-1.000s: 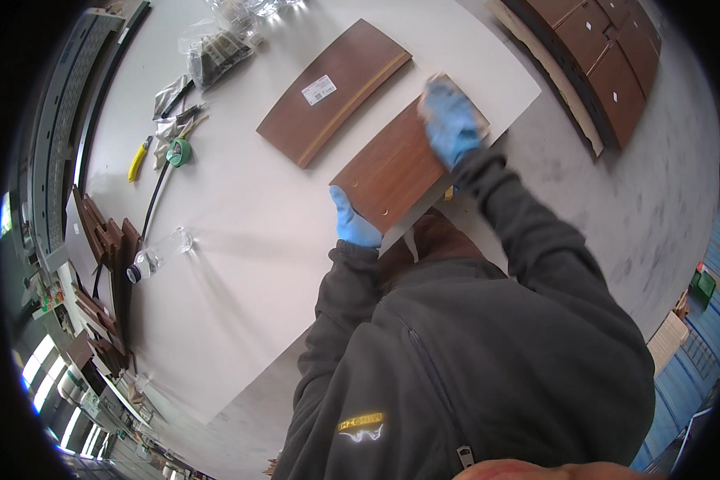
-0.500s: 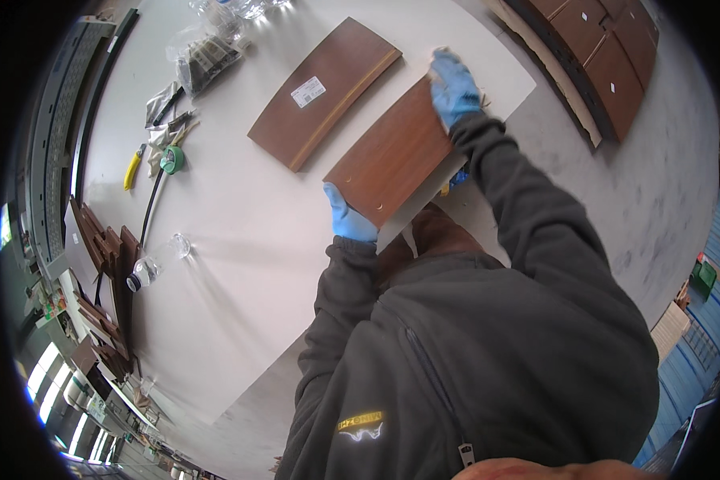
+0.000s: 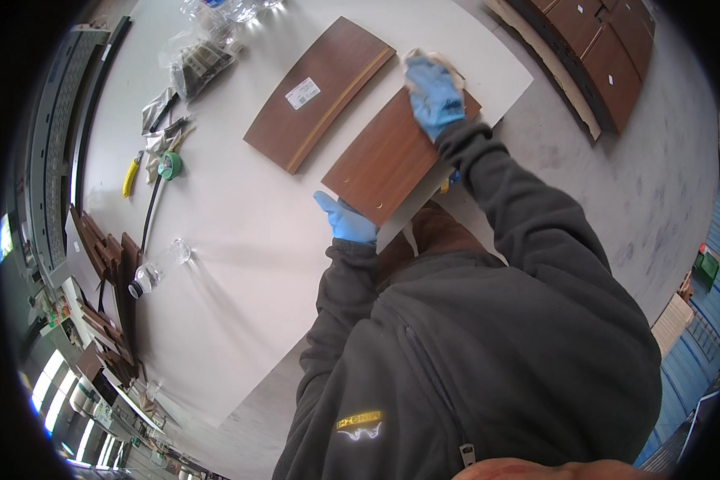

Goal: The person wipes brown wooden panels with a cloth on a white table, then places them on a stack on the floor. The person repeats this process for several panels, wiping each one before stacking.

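A reddish-brown wooden panel point(image 3: 380, 164) lies slanted on the white table, close in front of me. Against its lower left edge rests my left hand point(image 3: 349, 222) in a blue glove, thumb spread away and not clamped on the panel. My gloved right hand point(image 3: 436, 100) presses a pale cloth point(image 3: 451, 66) onto the panel's far right end; the hand is slightly blurred and its fingertips are partly hidden by the cloth. Beyond lies a second brown panel point(image 3: 328, 84), with a white label point(image 3: 302, 94) and a lighter stripe along its near edge.
On the left of the table point(image 3: 240, 304) are yellow-handled pliers point(image 3: 131, 176), a green round tape-like item point(image 3: 170, 166), bags of small parts point(image 3: 200, 68) and a clear bottle point(image 3: 160, 268). Brown pieces point(image 3: 112, 264) pile up at the left edge; stacked brown panels point(image 3: 608, 64) stand far right.
My right hand has moved left from the panel's end edge onto its top face, and the cloth shows more. My left thumb has lifted off the panel's corner.
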Action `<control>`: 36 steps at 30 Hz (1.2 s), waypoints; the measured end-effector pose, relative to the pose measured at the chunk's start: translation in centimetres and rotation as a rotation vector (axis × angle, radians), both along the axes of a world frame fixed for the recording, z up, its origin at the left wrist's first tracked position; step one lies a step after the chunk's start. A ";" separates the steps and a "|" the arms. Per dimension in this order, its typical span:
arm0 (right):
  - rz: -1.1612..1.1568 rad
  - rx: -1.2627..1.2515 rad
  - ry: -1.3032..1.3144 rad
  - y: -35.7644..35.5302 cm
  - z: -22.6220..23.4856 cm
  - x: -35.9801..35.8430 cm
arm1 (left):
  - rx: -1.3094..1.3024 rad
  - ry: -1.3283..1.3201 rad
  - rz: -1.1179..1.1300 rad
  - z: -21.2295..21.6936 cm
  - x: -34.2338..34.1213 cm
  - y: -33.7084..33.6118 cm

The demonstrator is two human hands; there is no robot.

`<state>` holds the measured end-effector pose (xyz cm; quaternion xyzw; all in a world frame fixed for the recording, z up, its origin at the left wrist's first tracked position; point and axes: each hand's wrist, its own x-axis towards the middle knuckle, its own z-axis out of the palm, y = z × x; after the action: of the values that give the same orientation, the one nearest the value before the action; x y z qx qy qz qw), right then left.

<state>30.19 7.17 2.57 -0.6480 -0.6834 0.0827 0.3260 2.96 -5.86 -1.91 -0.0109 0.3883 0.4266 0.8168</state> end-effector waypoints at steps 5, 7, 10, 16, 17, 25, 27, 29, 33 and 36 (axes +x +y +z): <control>0.312 0.282 0.140 -2.4 0.5 -6.9 | 0.052 -0.338 0.018 -0.1 -0.3 0.9; 0.477 0.192 0.222 -6.6 1.5 -12.3 | 0.218 -0.723 0.031 -1.9 -0.8 1.1; 0.520 0.064 0.522 -10.6 3.1 -15.1 | 0.172 -1.007 0.471 -3.8 -2.0 1.2; 0.683 0.049 0.559 -12.8 5.2 -11.2 | 0.042 -0.382 -0.100 2.5 -2.4 1.0; 0.613 0.040 0.553 -12.7 5.2 -10.5 | 0.067 -0.372 -0.156 3.6 -1.3 1.4; 0.169 0.111 0.156 -8.3 -1.9 3.3 | -0.043 -0.195 -0.070 5.3 3.3 3.2; 0.047 0.077 0.272 -6.7 -3.1 7.3 | -0.003 -0.106 -0.101 4.9 2.9 3.4; -0.145 -0.069 0.488 -4.8 -2.5 10.3 | 0.024 -0.072 -0.116 4.9 2.6 3.8; -0.349 -0.191 0.981 -3.9 3.1 9.2 | 0.042 -0.092 -0.091 5.9 2.5 4.1; 0.037 -0.294 1.351 -6.5 7.3 2.6 | 0.143 -0.066 -0.141 6.8 2.6 4.1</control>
<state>32.79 0.68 9.91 -0.4802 -0.3231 0.5654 0.5877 5.56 -1.72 4.85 0.0607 0.3295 0.3941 0.8558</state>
